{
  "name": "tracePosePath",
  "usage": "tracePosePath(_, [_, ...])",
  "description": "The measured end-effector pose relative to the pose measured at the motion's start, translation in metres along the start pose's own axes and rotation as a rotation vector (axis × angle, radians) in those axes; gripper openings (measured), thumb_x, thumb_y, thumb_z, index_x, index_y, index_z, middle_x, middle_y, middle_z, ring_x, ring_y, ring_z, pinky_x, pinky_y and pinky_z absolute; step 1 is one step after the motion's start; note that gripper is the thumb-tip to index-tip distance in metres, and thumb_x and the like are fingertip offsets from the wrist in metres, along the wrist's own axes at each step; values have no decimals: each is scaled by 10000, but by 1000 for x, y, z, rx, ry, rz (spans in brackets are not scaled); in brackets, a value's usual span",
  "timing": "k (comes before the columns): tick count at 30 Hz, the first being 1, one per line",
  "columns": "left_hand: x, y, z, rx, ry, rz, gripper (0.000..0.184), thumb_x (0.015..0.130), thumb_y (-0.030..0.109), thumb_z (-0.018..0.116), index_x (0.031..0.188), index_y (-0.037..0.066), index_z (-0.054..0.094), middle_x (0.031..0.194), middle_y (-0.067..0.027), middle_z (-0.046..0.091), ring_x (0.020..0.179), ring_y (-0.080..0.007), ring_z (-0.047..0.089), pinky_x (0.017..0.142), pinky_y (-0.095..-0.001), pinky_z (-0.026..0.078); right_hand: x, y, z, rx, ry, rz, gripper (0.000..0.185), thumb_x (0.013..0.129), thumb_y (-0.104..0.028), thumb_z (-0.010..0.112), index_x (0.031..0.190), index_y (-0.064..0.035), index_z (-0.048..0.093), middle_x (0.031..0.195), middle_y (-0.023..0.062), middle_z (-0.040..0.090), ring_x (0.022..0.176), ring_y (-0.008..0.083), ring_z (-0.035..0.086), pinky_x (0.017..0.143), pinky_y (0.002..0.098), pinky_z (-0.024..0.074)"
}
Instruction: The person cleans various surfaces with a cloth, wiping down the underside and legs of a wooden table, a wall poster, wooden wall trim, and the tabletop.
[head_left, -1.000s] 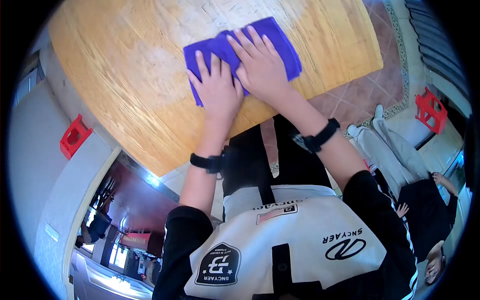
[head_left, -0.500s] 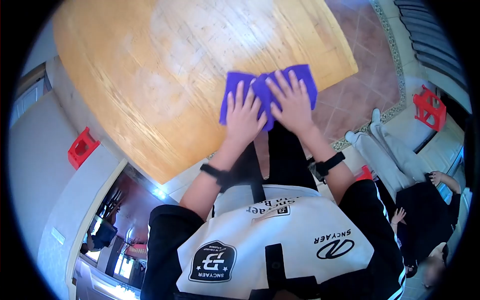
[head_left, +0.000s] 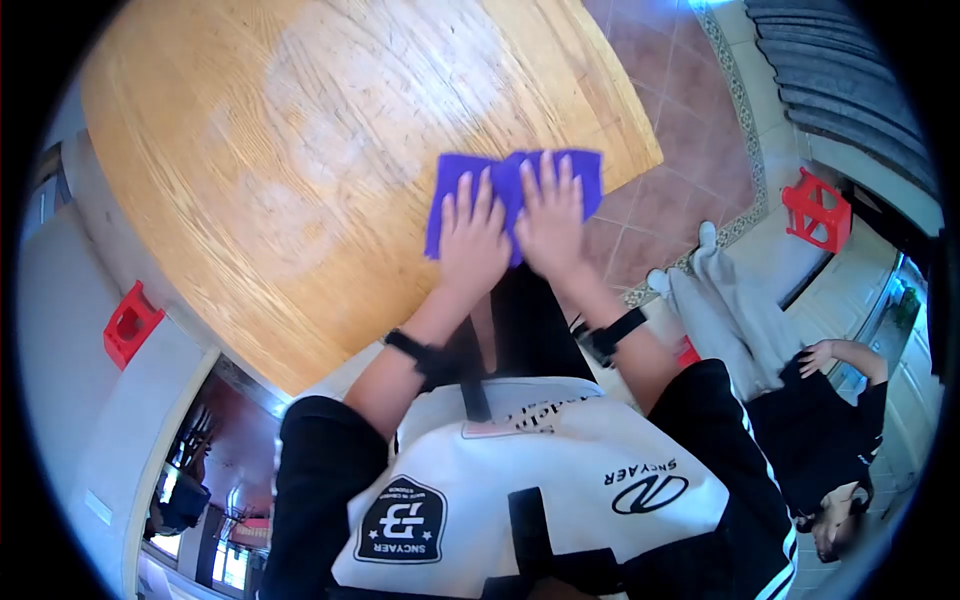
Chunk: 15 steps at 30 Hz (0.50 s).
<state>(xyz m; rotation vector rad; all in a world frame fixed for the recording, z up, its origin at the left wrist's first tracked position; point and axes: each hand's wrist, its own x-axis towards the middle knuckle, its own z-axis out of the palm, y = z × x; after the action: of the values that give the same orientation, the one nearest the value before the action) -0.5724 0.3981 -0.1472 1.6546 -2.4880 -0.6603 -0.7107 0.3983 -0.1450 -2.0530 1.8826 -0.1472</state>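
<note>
A purple cloth (head_left: 509, 188) lies spread on the wooden tabletop (head_left: 290, 150), close to its near edge and left of the right-hand corner. My left hand (head_left: 474, 243) rests flat on the left half of the cloth, fingers stretched towards the far side. On the right half lies my right hand (head_left: 550, 222), palm down with its fingers extended. Neither hand is wrapped round the fabric. The cloth bunches up a little between the hands. Pale, worn patches mark the table's surface. What lies under the palms is hidden.
Red plastic stools stand on the right (head_left: 818, 210) and left (head_left: 132, 325). Another person (head_left: 815, 430) in a black top and light trousers is at the right, feet stretched towards the table. A doorway (head_left: 200, 450) opens at lower left. Grey curtain-like folds (head_left: 830, 75) hang at upper right.
The whole view has shifted, so the table appears further left. Against the tabletop, my hands and the cloth have slid slightly rightward, towards the corner. Both hands still lie flat on the cloth.
</note>
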Motion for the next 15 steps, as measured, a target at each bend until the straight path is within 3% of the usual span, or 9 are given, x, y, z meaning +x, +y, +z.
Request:
tracePosePath(5, [-25,-18,-12,-9,-111,35,426,786,241,509,1155,34,556,1432,-153,317,1359,-362,197,1071,-547,157,-24,-24,16,115,5,28,686,767,-213,542,1384,-23,310,1443,260,211,1326,479,175,1052,575,181])
tracePosePath(9, [59,-11,-7,66,-9,181,475,785,279,505,1208,64,519,1451,-145,282,1354,-378,192,1059,-586,137,38,17,-1,-18,208,146,620,769,-270,528,1341,-63,404,1419,249,270,1307,461,234,1047,561,208])
tracePosePath(15, [132,-15,-14,140,98,224,502,807,302,481,1247,61,487,1457,-150,262,1344,-386,197,1050,-597,130,111,52,-19,-81,346,97,627,735,-325,527,1328,-138,445,1414,206,304,1291,455,261,1050,554,209])
